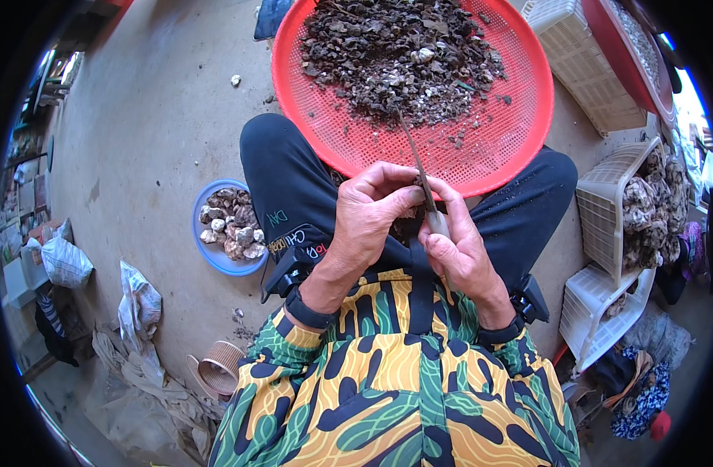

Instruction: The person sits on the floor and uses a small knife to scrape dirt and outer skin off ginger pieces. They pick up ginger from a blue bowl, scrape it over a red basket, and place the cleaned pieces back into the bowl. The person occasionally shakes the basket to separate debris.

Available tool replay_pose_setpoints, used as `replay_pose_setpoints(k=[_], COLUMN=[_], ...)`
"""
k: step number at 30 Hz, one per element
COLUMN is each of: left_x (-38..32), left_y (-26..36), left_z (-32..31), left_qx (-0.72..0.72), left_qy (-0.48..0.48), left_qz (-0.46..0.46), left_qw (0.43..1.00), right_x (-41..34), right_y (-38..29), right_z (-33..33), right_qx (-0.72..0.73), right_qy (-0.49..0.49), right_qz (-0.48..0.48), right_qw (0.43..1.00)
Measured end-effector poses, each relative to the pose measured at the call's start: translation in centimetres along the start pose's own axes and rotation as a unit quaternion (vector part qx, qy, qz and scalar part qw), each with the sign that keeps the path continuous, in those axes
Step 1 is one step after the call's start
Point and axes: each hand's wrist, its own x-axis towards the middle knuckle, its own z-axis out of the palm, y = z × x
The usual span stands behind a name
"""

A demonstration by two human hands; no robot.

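Observation:
In my right hand (464, 254) is a knife (422, 169) with a pale handle; its narrow, dark blade points up and away over the rim of a red mesh plastic basket (356, 154). My left hand (371, 210) has thumb and fingertips pinched together close beside the blade. A small dark lump (407, 225) shows partly between the hands; whether the fingers grip it is hard to tell. Dark flaky scraps (385, 52) with pale crumbs lie in the basket, which rests before my knees. A blue plastic basin (207, 257) holding pale and brown lumps (233, 225) stands left of my leg.
White plastic crates (604, 216) stand at the right, one full of dark, pale-patched lumps (654, 210). Another crate (596, 82) and a red basin (625, 52) are at the upper right. A woven hat (221, 365) and plastic sacks (140, 303) lie at the lower left.

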Motion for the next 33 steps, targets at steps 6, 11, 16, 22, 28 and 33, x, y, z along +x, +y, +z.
replay_pose_setpoints(k=[6,11,16,22,28,33], left_x=[0.0,0.2,0.5,0.4,-1.3,-5.1], left_y=[0.0,-0.1,0.2,1.3,5.8,7.3], left_z=[0.1,0.1,-0.5,-1.4,-9.3,-19.3], left_qx=[0.006,0.008,0.031,-0.017,-0.026,0.041], left_qy=[0.011,0.004,-0.015,0.042,0.134,0.279], left_qz=[-0.013,-0.012,-0.031,-0.024,0.151,0.178], left_qw=[1.0,1.0,0.999,0.999,0.979,0.943], right_x=[0.3,0.4,0.3,0.2,-1.1,-2.7], right_y=[0.0,0.4,0.6,1.0,0.9,0.9], right_z=[-0.1,0.0,0.0,0.1,-1.5,-2.1], right_qx=[0.027,0.046,0.087,0.081,0.013,-0.026], right_qy=[0.002,0.013,-0.001,0.034,0.063,0.057], right_qz=[0.014,0.011,0.025,-0.001,-0.003,0.04], right_qw=[1.0,0.999,0.996,0.996,0.998,0.997])
